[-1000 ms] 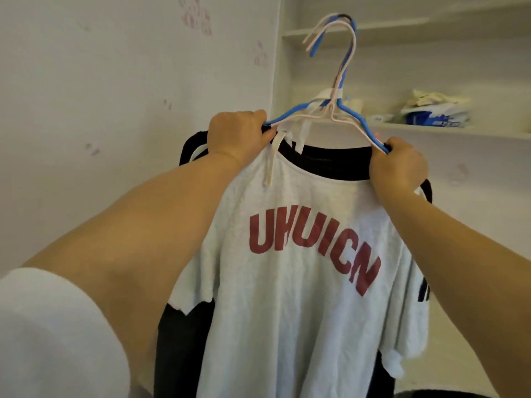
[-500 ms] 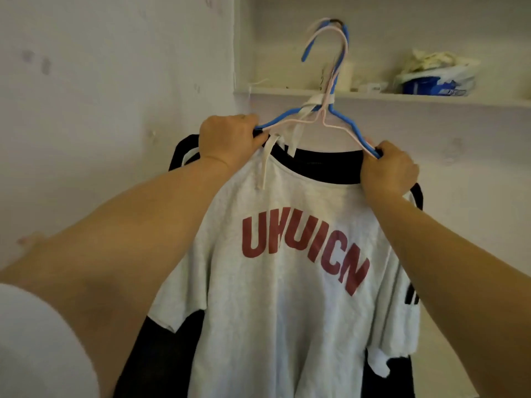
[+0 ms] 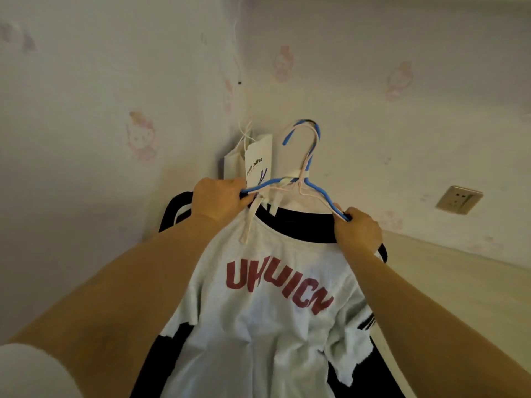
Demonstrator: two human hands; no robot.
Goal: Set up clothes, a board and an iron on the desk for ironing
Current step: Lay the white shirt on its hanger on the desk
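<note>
Both hands hold a bundle of hangers up in front of a wall corner, with clothes draped from them. The left hand (image 3: pixel 221 201) has its grip closed around the left shoulder of the blue hanger (image 3: pixel 321 193), fingers curled over the wire. The right hand (image 3: pixel 357 229) grips the right end of the same hanger, at about 4 o'clock from the left hand and a little lower, so the hanger tilts down to the right. A pale pink hanger (image 3: pixel 309 156) lies against the blue one, their hooks together at 12 o'clock above the hands.

The white T-shirt (image 3: pixel 273 326) with red lettering hangs from the hangers, falling toward 6 o'clock between the two forearms. A black garment (image 3: pixel 301 225) sits behind it, showing at the collar and at both lower edges. A white tie strip (image 3: pixel 251 222) dangles just beside the left hand.

Behind the hangers, a white paper bag (image 3: pixel 258 156) hangs in the corner. A wall socket (image 3: pixel 459 199) is at 3 o'clock, above the pale worktop (image 3: pixel 459 282).
</note>
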